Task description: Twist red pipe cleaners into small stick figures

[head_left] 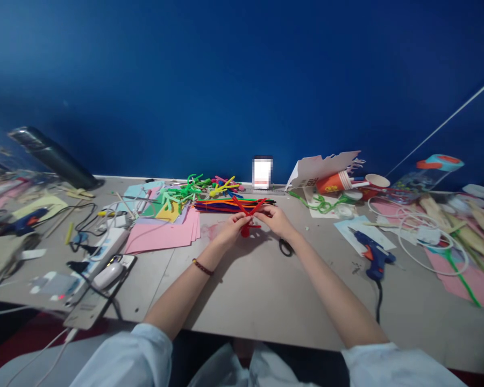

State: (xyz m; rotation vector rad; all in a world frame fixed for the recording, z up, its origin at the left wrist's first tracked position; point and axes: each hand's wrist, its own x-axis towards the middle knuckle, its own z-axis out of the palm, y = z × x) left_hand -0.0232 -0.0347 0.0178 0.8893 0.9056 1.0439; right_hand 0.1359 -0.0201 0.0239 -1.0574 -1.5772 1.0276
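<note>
Red pipe cleaners [248, 213] cross each other in an X between my two hands, above the middle of the table. My left hand [234, 224] pinches them from the left, and my right hand [275, 219] pinches from the right. Below the crossing hangs a rounded red end [246, 232]. Just behind the hands lies a bundle of straight pipe cleaners [218, 205] in several colours. A black scissors handle [285, 247] shows beside my right wrist; the rest of the scissors is hidden under my hand and forearm.
Pink paper sheets [161, 236] and bent green pipe cleaners [185, 188] lie at the left. A power strip [100, 258] and a phone [92, 309] sit near the front left. At the right are a blue glue gun [371, 255] and paper cups [334, 183]. A lit screen [262, 173] stands against the wall.
</note>
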